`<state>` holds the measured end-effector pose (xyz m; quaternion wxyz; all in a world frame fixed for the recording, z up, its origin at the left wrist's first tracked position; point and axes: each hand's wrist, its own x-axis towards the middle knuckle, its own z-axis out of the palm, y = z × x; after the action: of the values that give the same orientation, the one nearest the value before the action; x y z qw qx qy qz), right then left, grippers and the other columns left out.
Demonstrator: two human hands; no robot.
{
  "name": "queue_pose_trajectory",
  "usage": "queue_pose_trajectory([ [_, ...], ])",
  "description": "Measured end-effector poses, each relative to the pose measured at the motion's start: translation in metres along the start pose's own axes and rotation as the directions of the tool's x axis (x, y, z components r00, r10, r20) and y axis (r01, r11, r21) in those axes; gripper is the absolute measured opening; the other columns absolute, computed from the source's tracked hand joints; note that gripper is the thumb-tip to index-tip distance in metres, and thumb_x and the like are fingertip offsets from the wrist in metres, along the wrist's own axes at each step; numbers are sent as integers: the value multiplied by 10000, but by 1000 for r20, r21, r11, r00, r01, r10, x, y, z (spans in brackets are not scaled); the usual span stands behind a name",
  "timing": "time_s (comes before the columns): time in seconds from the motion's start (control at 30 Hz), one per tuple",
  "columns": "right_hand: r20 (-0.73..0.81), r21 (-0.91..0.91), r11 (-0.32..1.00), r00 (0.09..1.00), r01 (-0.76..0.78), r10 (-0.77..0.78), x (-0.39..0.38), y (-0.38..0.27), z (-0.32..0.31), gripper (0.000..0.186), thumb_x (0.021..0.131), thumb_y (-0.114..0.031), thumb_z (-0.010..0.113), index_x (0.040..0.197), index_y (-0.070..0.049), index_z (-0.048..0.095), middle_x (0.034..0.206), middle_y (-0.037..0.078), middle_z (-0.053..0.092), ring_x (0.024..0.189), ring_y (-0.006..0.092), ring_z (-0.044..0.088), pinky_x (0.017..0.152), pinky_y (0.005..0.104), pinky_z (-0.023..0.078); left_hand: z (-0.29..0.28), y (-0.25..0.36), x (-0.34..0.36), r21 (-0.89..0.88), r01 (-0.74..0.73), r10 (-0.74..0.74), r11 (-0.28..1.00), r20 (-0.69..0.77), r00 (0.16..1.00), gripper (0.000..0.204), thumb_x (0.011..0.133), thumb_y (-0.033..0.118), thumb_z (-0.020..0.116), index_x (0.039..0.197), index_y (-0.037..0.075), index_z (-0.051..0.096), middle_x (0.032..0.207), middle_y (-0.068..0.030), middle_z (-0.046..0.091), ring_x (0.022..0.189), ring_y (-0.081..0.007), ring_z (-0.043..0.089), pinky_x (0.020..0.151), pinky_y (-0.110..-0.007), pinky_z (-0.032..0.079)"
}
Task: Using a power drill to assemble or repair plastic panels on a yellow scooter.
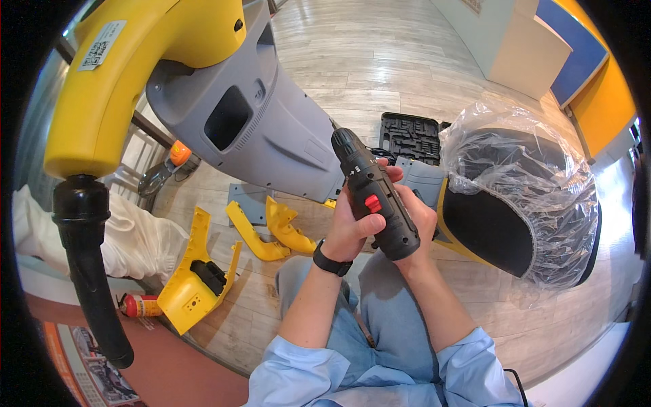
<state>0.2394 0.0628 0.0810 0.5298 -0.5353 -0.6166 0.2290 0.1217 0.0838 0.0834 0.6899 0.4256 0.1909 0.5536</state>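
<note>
A black cordless drill (390, 220) with a red switch on top is held between my two hands, its chuck and thin bit tilted up and to the left. My left hand (344, 234), with a black watch at the wrist, grips the drill's left side, thumb beside the red switch. Around the other side my right hand (422, 216) is closed on it; the handle underneath is hidden. Just beyond the bit stands a large grey machine body (291, 125), joined to a curved yellow arm (102, 102) ending in a black tip (98, 285).
Yellow cover pieces (193, 302) (254, 234) lie on the wood floor at left, near a red fire extinguisher (141, 305). An opened black tool case (409, 136) sits ahead. A black seat (491, 227) under clear plastic (563, 203) stands at right.
</note>
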Motion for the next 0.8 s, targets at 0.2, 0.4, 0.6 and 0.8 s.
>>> queue_pose_trajectory([
  [0.2, 18, -16, 1000, 1000, 20, -20, 1, 0, -1, 221, 784, -122, 692, 981, -26, 660, 841, 74, 697, 772, 118, 663, 706, 268, 513, -1, -1, 0, 35, -20, 20, 999, 20, 1000, 989, 611, 479, 849, 1370, 42, 389, 1286, -163, 520, 1184, -270, 548, 1016, -388, 458],
  [0.4, -44, 11, 999, 998, 45, -44, 1, -3, 2, 236, 772, -158, 697, 971, -36, 669, 850, 117, 695, 772, 209, 687, 679, 305, 523, 0, 0, -1, 5, -8, 8, 1000, 26, 1000, 927, 670, 490, 802, 1359, 33, 383, 1275, -187, 523, 1141, -267, 569, 977, -375, 487],
  [0.6, -48, -114, 986, 991, 121, -127, 0, -1, 3, 268, 735, -182, 703, 970, -58, 663, 837, 136, 686, 764, 282, 694, 650, 333, 528, -8, -7, -5, -205, -11, 27, 979, 76, 997, 770, 822, 519, 603, 1365, 21, 377, 1315, -217, 487, 1218, -305, 508, 1059, -425, 411],
  [0.8, -104, -218, 964, 979, 152, -178, 0, -7, 3, 332, 718, -116, 694, 1044, -73, 643, 883, 126, 689, 793, 285, 690, 664, 340, 529, 14, -5, -9, -311, -29, 0, 950, -93, 996, 742, 834, 435, 572, 1392, 0, 346, 1377, -208, 445, 1242, -315, 492, 1074, -431, 402],
])
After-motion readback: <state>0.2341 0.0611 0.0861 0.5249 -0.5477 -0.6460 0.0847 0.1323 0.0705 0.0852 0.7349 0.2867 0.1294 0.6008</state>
